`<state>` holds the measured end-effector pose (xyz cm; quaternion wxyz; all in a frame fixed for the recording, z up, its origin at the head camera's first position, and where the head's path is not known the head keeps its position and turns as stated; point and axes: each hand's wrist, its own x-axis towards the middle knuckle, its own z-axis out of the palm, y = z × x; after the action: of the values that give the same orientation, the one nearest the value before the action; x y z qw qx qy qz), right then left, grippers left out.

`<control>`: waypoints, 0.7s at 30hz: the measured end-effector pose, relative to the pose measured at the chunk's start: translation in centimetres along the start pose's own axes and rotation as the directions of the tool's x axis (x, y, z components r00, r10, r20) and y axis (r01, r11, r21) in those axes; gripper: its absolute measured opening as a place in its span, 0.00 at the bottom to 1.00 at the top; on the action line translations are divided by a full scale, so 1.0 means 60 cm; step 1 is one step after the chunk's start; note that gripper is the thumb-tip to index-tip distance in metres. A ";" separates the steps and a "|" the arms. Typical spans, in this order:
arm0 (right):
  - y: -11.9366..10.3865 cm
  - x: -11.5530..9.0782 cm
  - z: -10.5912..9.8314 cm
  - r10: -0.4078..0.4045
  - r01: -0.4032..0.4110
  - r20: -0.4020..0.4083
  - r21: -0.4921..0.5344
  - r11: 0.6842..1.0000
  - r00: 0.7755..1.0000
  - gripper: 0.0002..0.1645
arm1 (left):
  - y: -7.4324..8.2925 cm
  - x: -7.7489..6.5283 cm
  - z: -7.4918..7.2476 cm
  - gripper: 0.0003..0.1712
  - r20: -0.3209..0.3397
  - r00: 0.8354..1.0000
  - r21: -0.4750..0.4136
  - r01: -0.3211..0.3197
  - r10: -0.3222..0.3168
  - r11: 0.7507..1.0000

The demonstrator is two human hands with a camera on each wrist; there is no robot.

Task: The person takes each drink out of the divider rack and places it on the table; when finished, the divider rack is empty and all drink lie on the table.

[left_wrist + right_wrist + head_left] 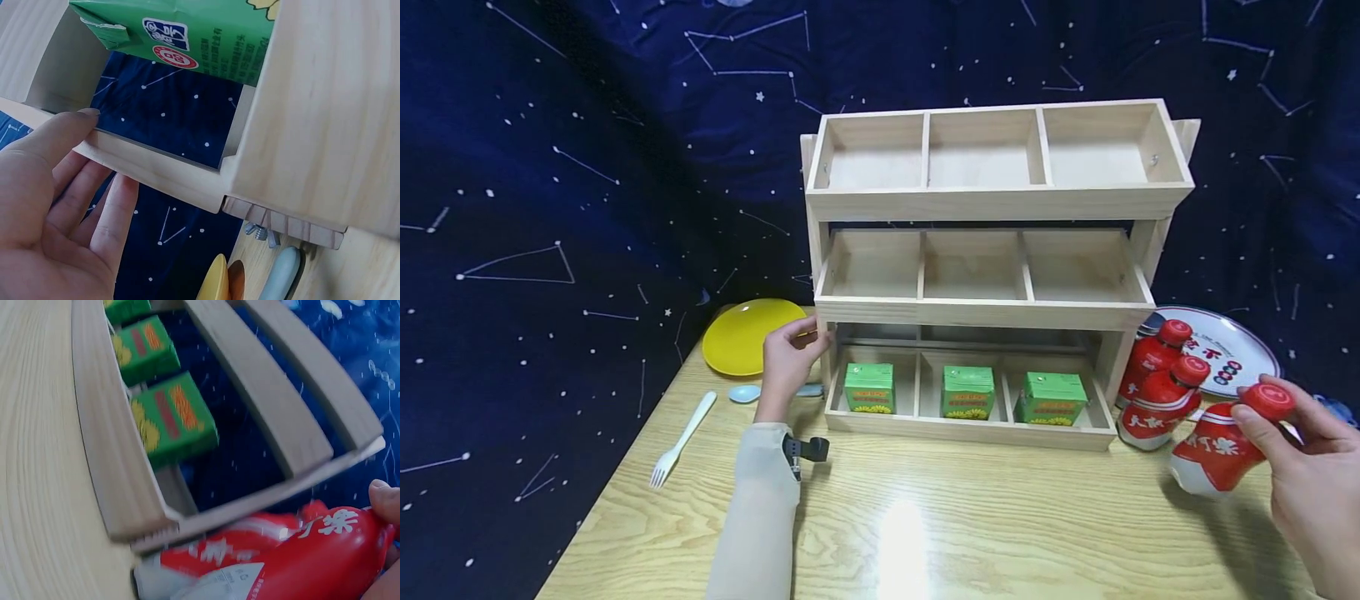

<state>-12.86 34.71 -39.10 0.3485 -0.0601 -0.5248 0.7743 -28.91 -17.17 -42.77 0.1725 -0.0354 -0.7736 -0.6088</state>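
A three-tier wooden shelf (1000,315) stands on the table, each tier split into three compartments. My left hand (790,360) holds its left side post, thumb on one side and fingers on the other, as the left wrist view (69,206) shows. My right hand (1318,467) grips a red-and-white bottle (1221,450) near its red cap, tilted, at the shelf's right. Two similar bottles, one in front (1157,408) and one behind (1150,358), stand beside the shelf. Green boxes, left (870,388), middle (967,392) and right (1052,399), sit one per bottom compartment.
A yellow plate (748,337) lies left of the shelf, with a light blue spoon (745,393) and a white fork (681,442) nearer the front. Behind the bottles is a white patterned plate (1247,350). A dark blue star-patterned cloth (625,208) hangs behind the table.
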 end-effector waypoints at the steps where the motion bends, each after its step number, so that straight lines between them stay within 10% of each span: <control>1: 0.002 0.006 -0.007 0.002 -0.003 -0.015 -0.012 1.000 1.000 0.27 | 0.001 0.000 0.000 0.23 -0.001 1.000 -0.001 0.002 -0.002 1.000; 16: 0.028 0.075 -0.034 0.137 -0.204 -0.195 -0.381 0.902 0.971 0.29 | -0.003 0.001 -0.001 0.24 0.002 1.000 0.007 0.021 -0.021 1.000; 21: 0.039 0.083 -0.047 0.116 -0.169 -0.145 -0.441 0.881 0.983 0.31 | 0.001 0.001 -0.002 0.23 0.011 1.000 0.006 0.022 -0.022 1.000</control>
<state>-16.43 39.37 -41.00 0.2966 -0.2221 -0.6635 0.6500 -28.93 -17.27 -42.70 0.1617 -0.0295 -0.7767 -0.6080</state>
